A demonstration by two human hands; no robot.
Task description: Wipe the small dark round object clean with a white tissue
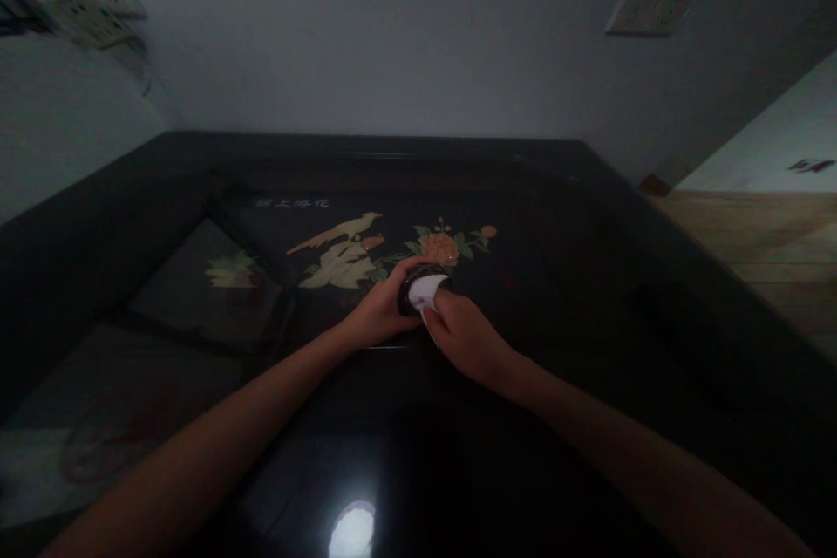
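My left hand (pixel 380 311) is curled around the side of a small dark round dish (pixel 404 296), its thumb and fingers gripping the rim. A piece of white tissue or cloth (pixel 427 289) is pinched in my right hand (pixel 472 338) and reaches into the dish's opening. Both hands are close together over the middle of a glossy black tabletop (pixel 575 418). The dish's contents and underside are hidden, and the dim light blurs its exact kind.
An inlaid bird (pixel 340 231) and an orange flower (pixel 439 248) decorate the tabletop behind my hands. Beyond its far edge rises a pale wall (pixel 392 44) with a socket plate (pixel 654 7) at right. More sockets (pixel 91 13) are at upper left. Wooden flooring (pixel 772 244) shows at right.
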